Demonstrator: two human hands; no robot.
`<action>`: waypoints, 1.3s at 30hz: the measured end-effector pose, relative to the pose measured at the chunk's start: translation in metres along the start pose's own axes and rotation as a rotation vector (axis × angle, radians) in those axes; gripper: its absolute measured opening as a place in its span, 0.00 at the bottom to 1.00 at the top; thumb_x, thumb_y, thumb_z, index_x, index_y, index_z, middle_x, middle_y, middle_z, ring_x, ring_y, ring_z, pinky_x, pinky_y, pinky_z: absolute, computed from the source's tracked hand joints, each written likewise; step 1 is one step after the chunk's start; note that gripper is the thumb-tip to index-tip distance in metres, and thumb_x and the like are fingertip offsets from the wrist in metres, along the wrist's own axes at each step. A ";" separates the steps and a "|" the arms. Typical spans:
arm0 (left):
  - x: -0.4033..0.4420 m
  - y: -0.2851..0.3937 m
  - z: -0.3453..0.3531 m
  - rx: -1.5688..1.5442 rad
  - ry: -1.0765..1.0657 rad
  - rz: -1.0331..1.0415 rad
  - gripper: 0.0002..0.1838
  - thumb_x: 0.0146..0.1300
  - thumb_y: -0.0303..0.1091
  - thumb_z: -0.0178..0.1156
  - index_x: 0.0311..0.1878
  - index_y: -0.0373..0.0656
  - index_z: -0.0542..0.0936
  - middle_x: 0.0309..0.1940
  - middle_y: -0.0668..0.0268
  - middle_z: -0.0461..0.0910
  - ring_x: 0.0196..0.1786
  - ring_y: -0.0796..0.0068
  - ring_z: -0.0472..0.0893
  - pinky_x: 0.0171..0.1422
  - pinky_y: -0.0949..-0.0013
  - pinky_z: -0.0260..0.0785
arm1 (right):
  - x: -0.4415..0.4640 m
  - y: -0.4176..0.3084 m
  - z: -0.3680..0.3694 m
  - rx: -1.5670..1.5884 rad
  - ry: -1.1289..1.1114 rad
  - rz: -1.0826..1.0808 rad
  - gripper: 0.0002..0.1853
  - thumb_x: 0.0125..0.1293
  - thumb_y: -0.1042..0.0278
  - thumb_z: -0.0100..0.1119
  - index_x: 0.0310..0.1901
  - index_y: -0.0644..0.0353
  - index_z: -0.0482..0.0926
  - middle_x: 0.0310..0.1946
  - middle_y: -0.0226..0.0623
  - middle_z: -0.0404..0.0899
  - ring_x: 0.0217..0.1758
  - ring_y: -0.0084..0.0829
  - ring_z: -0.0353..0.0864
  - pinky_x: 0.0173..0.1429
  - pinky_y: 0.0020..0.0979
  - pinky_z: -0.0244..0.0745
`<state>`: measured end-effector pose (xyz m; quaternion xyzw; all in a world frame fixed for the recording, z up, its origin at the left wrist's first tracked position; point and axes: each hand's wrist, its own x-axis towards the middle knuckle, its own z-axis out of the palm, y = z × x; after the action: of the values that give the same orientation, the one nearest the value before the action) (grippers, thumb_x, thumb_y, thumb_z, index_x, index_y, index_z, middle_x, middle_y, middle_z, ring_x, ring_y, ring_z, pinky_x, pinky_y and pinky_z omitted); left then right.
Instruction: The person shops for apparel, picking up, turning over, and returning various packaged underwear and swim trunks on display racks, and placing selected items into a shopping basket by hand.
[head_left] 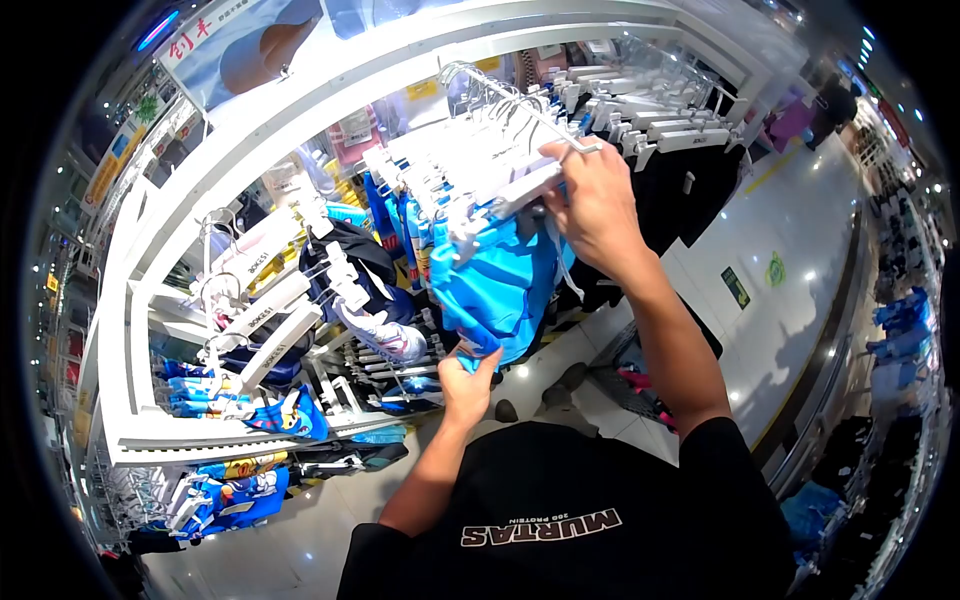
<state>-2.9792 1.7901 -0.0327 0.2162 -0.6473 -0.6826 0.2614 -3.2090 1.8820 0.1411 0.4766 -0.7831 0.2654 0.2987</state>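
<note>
Bright blue shorts (500, 285) hang from a white clip hanger (527, 188) at the front of a display rail. My right hand (598, 205) is closed around the right end of that hanger, close to the tip of the metal rail (575, 140). Lower down, my left hand (468, 388) pinches the bottom hem of the shorts between thumb and fingers. A pale drawstring (568, 255) dangles along their right side. More blue garments (405, 235) hang just behind, tightly packed.
Black garments (690, 185) on white hangers hang at the right of the white rack frame (185, 190). To the left are more hangers (282, 335) and a dark cap-like item (355, 255). A basket (630, 385) stands near my feet. Further racks line the right aisle.
</note>
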 end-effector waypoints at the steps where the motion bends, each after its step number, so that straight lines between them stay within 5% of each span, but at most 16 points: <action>1: 0.002 -0.007 -0.002 0.045 -0.025 -0.003 0.09 0.65 0.31 0.70 0.43 0.36 0.85 0.35 0.70 0.83 0.38 0.84 0.76 0.45 0.73 0.71 | -0.002 0.001 0.006 -0.025 -0.021 -0.018 0.23 0.56 0.75 0.68 0.55 0.57 0.78 0.47 0.42 0.77 0.52 0.48 0.74 0.62 0.45 0.67; 7: 0.010 -0.035 -0.003 -0.056 0.152 -0.061 0.12 0.67 0.32 0.69 0.46 0.33 0.83 0.38 0.69 0.84 0.40 0.80 0.78 0.50 0.71 0.71 | -0.012 -0.008 0.021 0.059 -0.066 0.099 0.29 0.52 0.76 0.70 0.58 0.60 0.74 0.45 0.43 0.77 0.55 0.48 0.75 0.62 0.45 0.67; 15: 0.008 -0.080 -0.017 -0.069 0.100 -0.212 0.12 0.73 0.37 0.63 0.51 0.38 0.80 0.42 0.66 0.83 0.39 0.76 0.83 0.41 0.73 0.77 | -0.086 0.001 0.011 0.306 0.150 0.264 0.28 0.61 0.72 0.67 0.65 0.57 0.75 0.70 0.46 0.69 0.76 0.51 0.65 0.78 0.44 0.62; 19: -0.004 -0.094 -0.019 -0.078 0.013 -0.366 0.12 0.74 0.35 0.62 0.53 0.38 0.78 0.41 0.64 0.84 0.37 0.77 0.83 0.41 0.75 0.76 | -0.185 0.037 -0.005 0.184 0.029 0.592 0.25 0.63 0.67 0.68 0.62 0.59 0.77 0.66 0.48 0.74 0.73 0.48 0.70 0.75 0.41 0.66; 23: -0.016 -0.114 -0.014 -0.080 -0.212 -0.469 0.10 0.74 0.33 0.61 0.52 0.38 0.79 0.40 0.64 0.84 0.36 0.78 0.82 0.40 0.76 0.74 | -0.316 0.081 -0.030 0.060 -0.052 0.840 0.25 0.64 0.62 0.69 0.60 0.63 0.77 0.53 0.49 0.81 0.60 0.48 0.79 0.64 0.41 0.73; 29: -0.027 -0.112 0.019 -0.001 -0.506 -0.563 0.09 0.72 0.30 0.63 0.49 0.36 0.80 0.38 0.66 0.84 0.36 0.81 0.81 0.42 0.77 0.72 | -0.434 0.084 -0.083 -0.128 -0.290 1.143 0.29 0.59 0.51 0.74 0.57 0.62 0.80 0.47 0.48 0.83 0.52 0.50 0.81 0.59 0.46 0.73; 39: -0.021 -0.101 0.089 0.220 -0.802 -0.420 0.09 0.71 0.31 0.64 0.48 0.36 0.81 0.34 0.69 0.83 0.37 0.84 0.80 0.43 0.77 0.71 | -0.470 0.095 -0.068 -0.639 -0.346 1.152 0.14 0.55 0.58 0.73 0.41 0.51 0.83 0.37 0.33 0.81 0.47 0.41 0.79 0.58 0.46 0.65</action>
<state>-3.0270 1.8744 -0.1286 0.0881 -0.7080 -0.6778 -0.1778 -3.1081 2.2446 -0.1642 -0.0924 -0.9883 0.0578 0.1064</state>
